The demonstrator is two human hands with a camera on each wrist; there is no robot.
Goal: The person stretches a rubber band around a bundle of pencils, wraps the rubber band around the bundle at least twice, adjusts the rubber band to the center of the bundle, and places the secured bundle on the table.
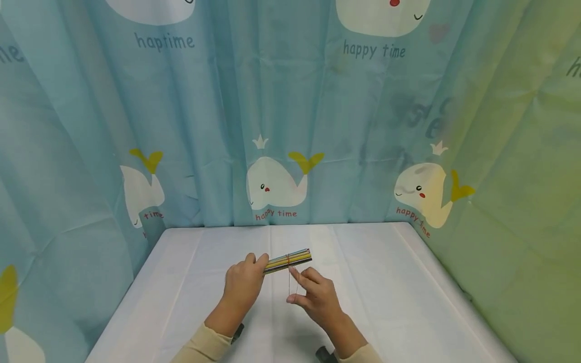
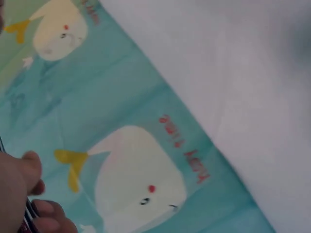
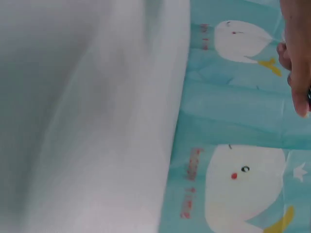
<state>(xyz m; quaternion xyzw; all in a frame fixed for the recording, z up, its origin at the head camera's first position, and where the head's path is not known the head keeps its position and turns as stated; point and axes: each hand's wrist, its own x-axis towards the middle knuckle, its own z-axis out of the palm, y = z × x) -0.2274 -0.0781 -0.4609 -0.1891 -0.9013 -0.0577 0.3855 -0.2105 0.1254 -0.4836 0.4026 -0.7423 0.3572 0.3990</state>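
Note:
A bundle of slim pencils [image 1: 300, 257], yellow, blue and dark, is gripped at its left end by my left hand [image 1: 243, 283] above the table. Around the bundle's middle runs a thin red rubber band [image 1: 288, 260], and a loop of it stretches down below. My right hand [image 1: 321, 297] holds that loop spread between its thumb and fingers, just under the pencils. In the left wrist view the left hand [image 2: 17, 182] shows at the lower left edge, with dark pencil shafts partly hidden. Only part of the right hand [image 3: 297, 53] appears in the right wrist view.
A white-covered table [image 1: 218, 247] lies beneath both hands. Blue-green curtains [image 1: 281, 101] printed with whales hang behind it and along the sides. Dark devices [image 1: 325, 354] are strapped at both wrists.

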